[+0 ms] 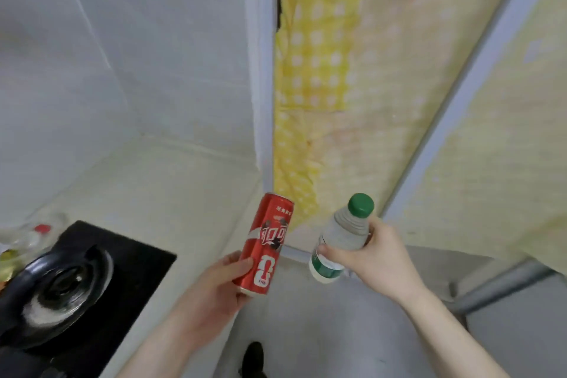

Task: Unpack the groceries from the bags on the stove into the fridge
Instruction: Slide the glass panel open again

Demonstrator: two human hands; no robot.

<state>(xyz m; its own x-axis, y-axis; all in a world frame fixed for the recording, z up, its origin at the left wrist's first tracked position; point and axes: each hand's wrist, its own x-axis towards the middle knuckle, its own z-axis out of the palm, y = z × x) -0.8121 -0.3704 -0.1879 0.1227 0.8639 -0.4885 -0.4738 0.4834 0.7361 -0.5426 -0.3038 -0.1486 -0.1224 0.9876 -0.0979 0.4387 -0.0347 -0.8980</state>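
My left hand [214, 282] grips a tall red soda can [266, 242] near its bottom, holding it upright and slightly tilted. My right hand [374, 258] holds a clear plastic water bottle [340, 239] with a green cap and green label, tilted with the cap up to the right. Both are held over the floor, just right of the counter's end. A clear plastic bag [27, 236] with something red inside lies at the far left by the black stove [92, 279]. The fridge is not in view.
A pale counter [171, 193] runs along the white wall. A yellow checked covering [337, 86] with a pale blue frame stands ahead. A grey metal rail [503, 285] crosses at the right. A dark shoe [253, 359] shows on the grey floor.
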